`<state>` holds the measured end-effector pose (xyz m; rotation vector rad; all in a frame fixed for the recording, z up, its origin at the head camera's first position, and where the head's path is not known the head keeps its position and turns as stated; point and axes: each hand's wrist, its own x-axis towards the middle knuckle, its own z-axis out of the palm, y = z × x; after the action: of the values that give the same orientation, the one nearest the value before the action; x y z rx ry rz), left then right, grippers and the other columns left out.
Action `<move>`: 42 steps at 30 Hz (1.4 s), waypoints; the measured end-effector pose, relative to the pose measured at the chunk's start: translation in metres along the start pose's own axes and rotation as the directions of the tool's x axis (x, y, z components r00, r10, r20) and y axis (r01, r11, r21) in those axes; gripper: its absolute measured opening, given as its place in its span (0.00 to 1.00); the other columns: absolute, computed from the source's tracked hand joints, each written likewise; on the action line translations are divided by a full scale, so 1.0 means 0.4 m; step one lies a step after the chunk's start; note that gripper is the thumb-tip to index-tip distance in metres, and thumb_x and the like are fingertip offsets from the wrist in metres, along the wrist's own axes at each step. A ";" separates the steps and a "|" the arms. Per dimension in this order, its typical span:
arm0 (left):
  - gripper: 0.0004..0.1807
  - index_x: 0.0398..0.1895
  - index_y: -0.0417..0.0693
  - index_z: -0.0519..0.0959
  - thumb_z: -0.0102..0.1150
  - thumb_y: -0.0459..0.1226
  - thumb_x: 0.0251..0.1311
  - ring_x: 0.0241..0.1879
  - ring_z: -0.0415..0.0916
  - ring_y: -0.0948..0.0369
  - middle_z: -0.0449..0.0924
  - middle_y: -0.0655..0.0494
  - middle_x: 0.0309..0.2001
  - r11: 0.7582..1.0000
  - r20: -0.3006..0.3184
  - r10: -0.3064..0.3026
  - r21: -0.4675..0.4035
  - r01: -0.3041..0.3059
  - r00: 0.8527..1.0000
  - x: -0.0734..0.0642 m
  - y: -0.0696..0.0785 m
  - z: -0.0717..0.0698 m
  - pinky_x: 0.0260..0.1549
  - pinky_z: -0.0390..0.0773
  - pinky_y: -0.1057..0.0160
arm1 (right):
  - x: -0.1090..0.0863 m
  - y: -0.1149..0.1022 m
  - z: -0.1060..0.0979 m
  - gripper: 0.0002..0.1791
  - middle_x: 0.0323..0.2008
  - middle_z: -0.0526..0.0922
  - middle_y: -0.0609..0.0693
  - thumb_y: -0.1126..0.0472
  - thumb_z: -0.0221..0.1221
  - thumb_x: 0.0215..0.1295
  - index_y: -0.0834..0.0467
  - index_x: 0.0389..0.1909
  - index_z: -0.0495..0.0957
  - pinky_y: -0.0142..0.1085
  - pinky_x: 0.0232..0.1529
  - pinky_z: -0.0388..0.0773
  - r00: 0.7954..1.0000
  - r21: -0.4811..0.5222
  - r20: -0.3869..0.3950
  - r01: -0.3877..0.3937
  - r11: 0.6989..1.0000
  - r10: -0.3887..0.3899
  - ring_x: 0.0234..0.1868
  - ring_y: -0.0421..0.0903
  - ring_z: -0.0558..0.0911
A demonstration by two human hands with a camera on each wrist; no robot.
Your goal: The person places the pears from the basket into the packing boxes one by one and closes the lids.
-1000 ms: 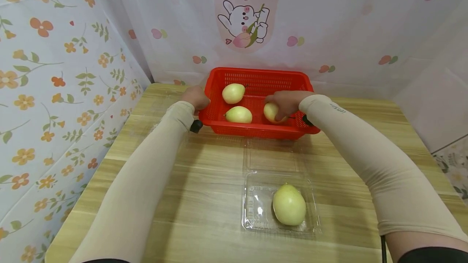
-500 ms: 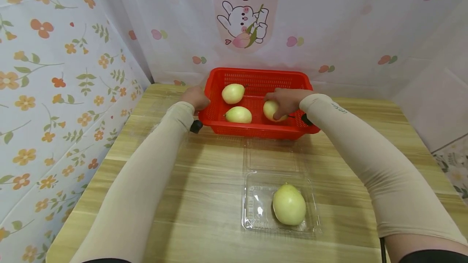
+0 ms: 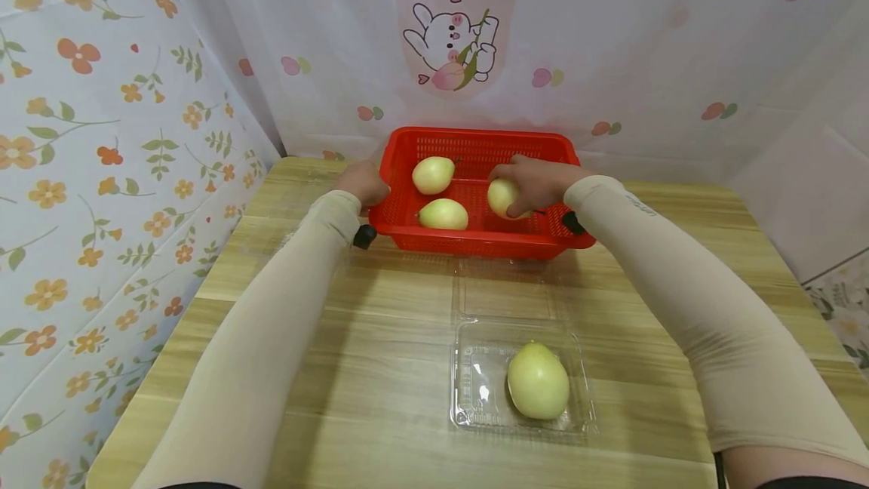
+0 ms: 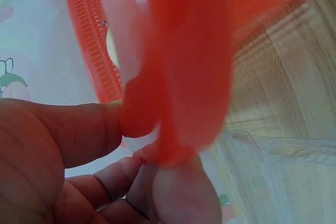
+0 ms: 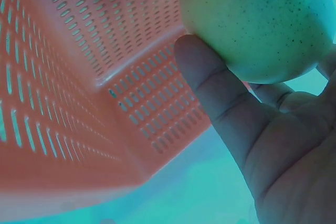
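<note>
A red slotted plastic basket [image 3: 475,243] stands at the back of the table. My left hand [image 3: 363,182] grips its left rim, thumb and fingers pinching the edge in the left wrist view. Inside the basket's right side my right hand [image 3: 536,181] holds a pale yellow-green pear [image 3: 501,196], its thumb and fingers round the fruit. The right wrist view shows that pear [image 5: 257,24] close up, with dark speckles and a dark stem end. Two more pears lie in the basket, one at the back left [image 3: 433,175] and one in front of it [image 3: 443,214].
An opened clear plastic clamshell box [image 3: 475,391] lies in front of the basket, its lid [image 3: 505,289] folded back toward it. Another pear [image 3: 538,381] sits in the box's right half. Printed cloth curtains [image 3: 305,13] hang behind and left of the wooden table [image 3: 380,376].
My right hand and the pear in it have shifted slightly up and left inside the basket. The left hand keeps its grip on the rim without visible movement.
</note>
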<state>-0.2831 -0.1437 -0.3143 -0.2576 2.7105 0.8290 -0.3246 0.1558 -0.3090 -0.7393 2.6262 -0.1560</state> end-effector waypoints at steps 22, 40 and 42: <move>0.15 0.52 0.35 0.72 0.50 0.32 0.64 0.28 0.74 0.54 0.75 0.42 0.42 1.000 0.000 0.000 -0.017 0.000 1.000 -0.016 0.007 0.000 0.24 0.79 0.64 | -0.138 -0.021 -0.027 0.36 0.56 0.67 0.54 0.52 0.67 0.56 0.49 0.66 0.68 0.49 0.44 0.78 0.988 -0.002 -0.139 0.065 0.998 -0.065 0.52 0.55 0.72; 0.14 0.51 0.35 0.73 0.49 0.32 0.64 0.31 0.75 0.53 0.76 0.43 0.42 1.000 0.002 0.010 -0.018 -0.010 1.000 -0.017 0.007 0.003 0.32 0.82 0.61 | -0.200 -0.046 -0.003 0.34 0.55 0.68 0.51 0.53 0.67 0.55 0.47 0.64 0.70 0.47 0.44 0.79 0.973 -0.004 -0.192 0.130 0.991 -0.128 0.49 0.52 0.74; 0.13 0.50 0.35 0.73 0.49 0.32 0.64 0.31 0.75 0.53 0.76 0.43 0.42 1.000 0.006 0.004 -0.020 -0.003 1.000 -0.016 0.006 0.003 0.32 0.82 0.60 | -0.204 -0.048 0.003 0.34 0.55 0.68 0.51 0.53 0.67 0.55 0.48 0.64 0.70 0.47 0.44 0.79 0.971 0.001 -0.194 0.141 0.990 -0.138 0.49 0.51 0.74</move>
<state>-0.2774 -0.1403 -0.3118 -0.2544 2.6993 0.8568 -0.2514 0.1819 -0.2770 -0.9474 2.7509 -0.3009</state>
